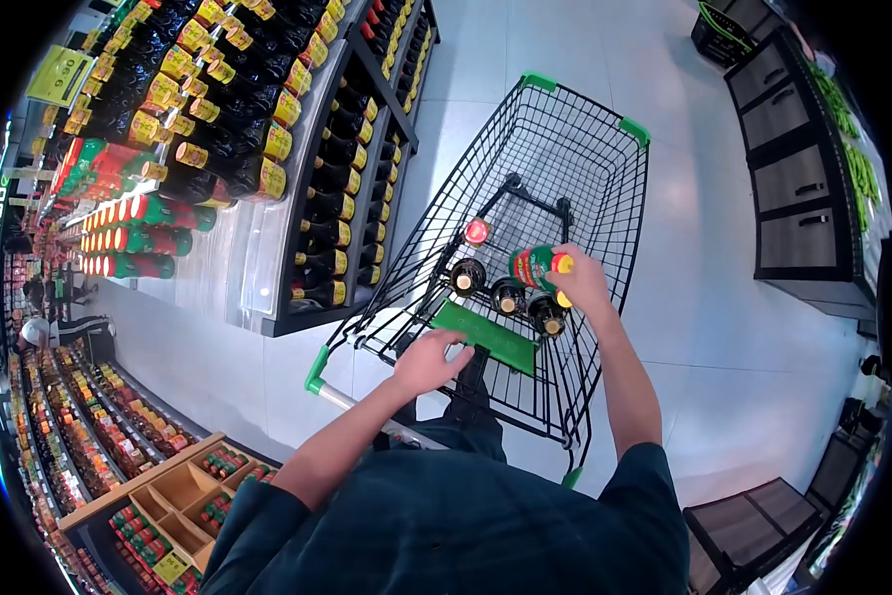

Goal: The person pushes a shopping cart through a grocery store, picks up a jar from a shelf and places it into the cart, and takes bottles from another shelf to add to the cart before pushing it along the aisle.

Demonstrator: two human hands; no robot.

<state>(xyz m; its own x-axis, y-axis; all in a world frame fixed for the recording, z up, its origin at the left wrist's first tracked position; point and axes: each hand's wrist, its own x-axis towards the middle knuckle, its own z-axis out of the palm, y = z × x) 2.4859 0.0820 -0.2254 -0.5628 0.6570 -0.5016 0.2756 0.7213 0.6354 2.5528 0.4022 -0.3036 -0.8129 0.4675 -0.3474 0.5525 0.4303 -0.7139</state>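
Observation:
My right hand [583, 283] grips a green bottle [531, 267] with a red-and-yellow label near its yellow cap, tilted over the shopping cart [605, 169]. A second yellow cap-like piece shows just below the first; whether it belongs to another bottle I cannot tell. Beneath, several dark bottles [508, 296] stand upright in the cart, in a row near its handle end. A red-topped item [477, 231] is beside them. My left hand [430, 361] holds nothing, its thumb and fingers apart, beside the cart's green panel [486, 337].
A shelf unit [267, 322] with rows of dark, yellow-labelled bottles [248, 169] and green-and-red bottles [153, 241] stands left of the cart. Dark cabinets [798, 183] topped with green vegetables are on the right. A wooden bin [183, 486] is at lower left; a person [37, 332] stands farther off.

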